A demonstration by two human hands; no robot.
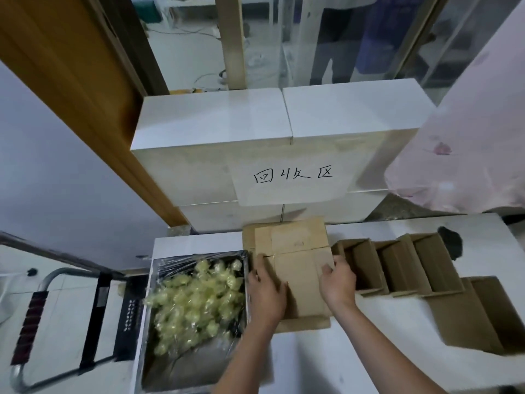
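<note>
Brown cardboard lay in the middle of the frame: a flat box (295, 268) on the white table (312, 359). The left hand (265, 291) lay on its left edge with the fingers nearly straight, pressing down; the thumb was hidden. The right hand (338, 282) had its fingers curled round the right edge, pinching the card.

Just beside that hand, right of the middle, stood a row of three folded boxes (403, 265), open on top. A fourth box (480, 317) sat at the lower right. Left of the hands, a metal tray (181, 373) lined with clear wrap held a heap of pale yellow sweets (193, 297).

Behind the table, in the upper middle, big white boxes (216, 123) were stacked, with a paper sign (292, 177) on the front. A pink cloth (468, 123) hung at the upper right. A step stool (95, 317) stood at the lower left.

I think the job was partly done. Four boxes looked folded, this one was not yet folded, and no sweets showed inside any box.
</note>
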